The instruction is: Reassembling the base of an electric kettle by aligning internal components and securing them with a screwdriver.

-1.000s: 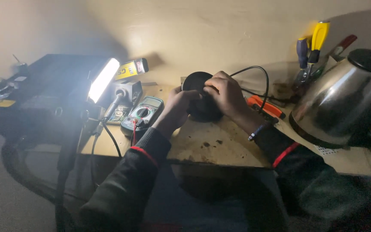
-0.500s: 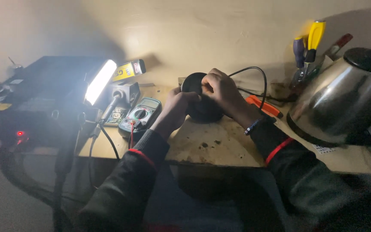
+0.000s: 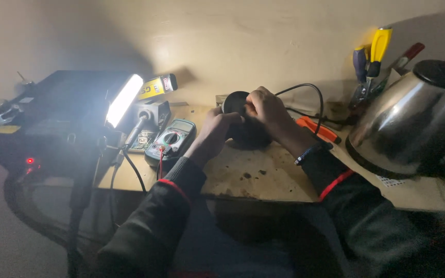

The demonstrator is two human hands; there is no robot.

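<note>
The round black base [image 3: 243, 128] with its looping black cord sits on the worktop [image 3: 253, 175]. Your left hand [image 3: 213, 128] and right hand [image 3: 266, 109] clasp it, fingers curled closed around its rim.

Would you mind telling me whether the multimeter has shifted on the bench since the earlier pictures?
No. The multimeter lies in the same spot beside the lamp.

Both hands, left hand [image 3: 213, 128] and right hand [image 3: 267, 109], grip a round black base [image 3: 243, 128]; steel kettle [image 3: 413, 121] at three o'clock.
</note>
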